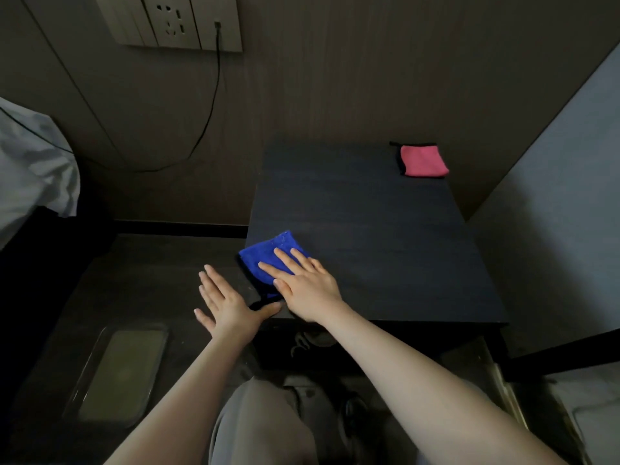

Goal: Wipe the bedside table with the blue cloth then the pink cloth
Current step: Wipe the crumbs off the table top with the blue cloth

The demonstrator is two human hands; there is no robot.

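one cloth (272, 260) lies at the bench's (369, 229) near left corner under the right hand (307, 283); the other cloth (424, 161) lies at the far right corner. the left hand (228, 307) is just left of the bench, a bed (30, 169) further left.

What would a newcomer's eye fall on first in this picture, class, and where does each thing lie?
The bright blue microfibre cloth at the near left corner of the dark wooden bedside table, pressed flat under the right hand. Next, the folded pink cloth at the table's far right corner. The left hand is spread open beside the table's left edge.
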